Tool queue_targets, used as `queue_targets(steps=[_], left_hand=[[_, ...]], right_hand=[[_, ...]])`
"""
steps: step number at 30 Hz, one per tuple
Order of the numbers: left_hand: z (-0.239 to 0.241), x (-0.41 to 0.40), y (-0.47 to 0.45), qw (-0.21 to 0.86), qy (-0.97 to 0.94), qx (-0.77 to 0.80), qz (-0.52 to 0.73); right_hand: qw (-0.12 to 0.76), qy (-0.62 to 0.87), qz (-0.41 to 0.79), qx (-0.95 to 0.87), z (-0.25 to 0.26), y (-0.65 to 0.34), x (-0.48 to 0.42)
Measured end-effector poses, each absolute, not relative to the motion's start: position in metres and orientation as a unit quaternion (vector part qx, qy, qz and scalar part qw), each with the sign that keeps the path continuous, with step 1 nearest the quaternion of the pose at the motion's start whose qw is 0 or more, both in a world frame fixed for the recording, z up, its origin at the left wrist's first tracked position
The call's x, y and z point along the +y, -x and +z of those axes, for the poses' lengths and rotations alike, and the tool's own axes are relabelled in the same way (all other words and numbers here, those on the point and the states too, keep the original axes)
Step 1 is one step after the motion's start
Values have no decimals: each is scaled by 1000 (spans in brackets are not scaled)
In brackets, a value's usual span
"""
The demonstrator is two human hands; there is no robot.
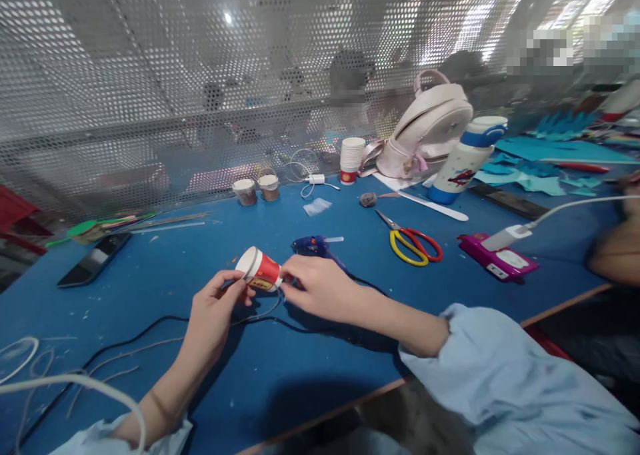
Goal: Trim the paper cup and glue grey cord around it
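Note:
A small red and white paper cup (266, 271) is held tilted on its side above the blue table. My left hand (215, 308) pinches it near its left end, where a band of grey cord runs round it. At the other end the fingers of my right hand (320, 285) are closed against the cup; whether they also pinch the cord is hidden. A thin grey cord (273, 306) hangs below the cup onto the table. Just behind my right hand lies a blue hot glue gun (311, 243) with a clear glue stick in it.
Scissors (413, 242), a purple power strip (497, 258) and a Spider-Man bottle (460, 162) are to the right. Behind stand stacked cups (352, 160), cord-wrapped cups (245, 192) and a backpack (427, 132). A phone (95, 258) lies left. Cables cross the front. Another person's arm (617, 248) shows far right.

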State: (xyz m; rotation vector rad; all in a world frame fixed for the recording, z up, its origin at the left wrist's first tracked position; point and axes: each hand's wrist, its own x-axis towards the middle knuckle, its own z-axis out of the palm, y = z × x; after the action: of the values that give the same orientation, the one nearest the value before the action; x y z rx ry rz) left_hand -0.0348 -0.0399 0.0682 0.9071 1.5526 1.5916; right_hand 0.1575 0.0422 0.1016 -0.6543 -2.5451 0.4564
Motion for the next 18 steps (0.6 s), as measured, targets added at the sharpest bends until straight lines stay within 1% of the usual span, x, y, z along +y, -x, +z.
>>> queue_targets(steps=[4,7,9,11,13,15,16,18], left_hand=[[69,-42,33,343,-387,620,590],[71,-44,30,334,-413,626,571],[72,-45,29,327,-425,625,567],[74,-46,28,316,-440,624,564],[75,-46,27,301,-459,624,556],[75,-46,27,285,-480,624,547],[75,-46,27,276,-491,623,543],[75,-46,28,261,-508,620,538]], right_hand=[[251,226,82,-938,81,-131,43],[282,218,88,-930,76,-127,45],[310,221,148,-913,76,-127,43],[331,238,256,-876,78,-126,41],[330,254,380,-826,79,-126,38],[319,257,475,-779,81,-125,37],[316,254,500,-766,81,-126,37],[320,245,494,-770,81,-127,37]])
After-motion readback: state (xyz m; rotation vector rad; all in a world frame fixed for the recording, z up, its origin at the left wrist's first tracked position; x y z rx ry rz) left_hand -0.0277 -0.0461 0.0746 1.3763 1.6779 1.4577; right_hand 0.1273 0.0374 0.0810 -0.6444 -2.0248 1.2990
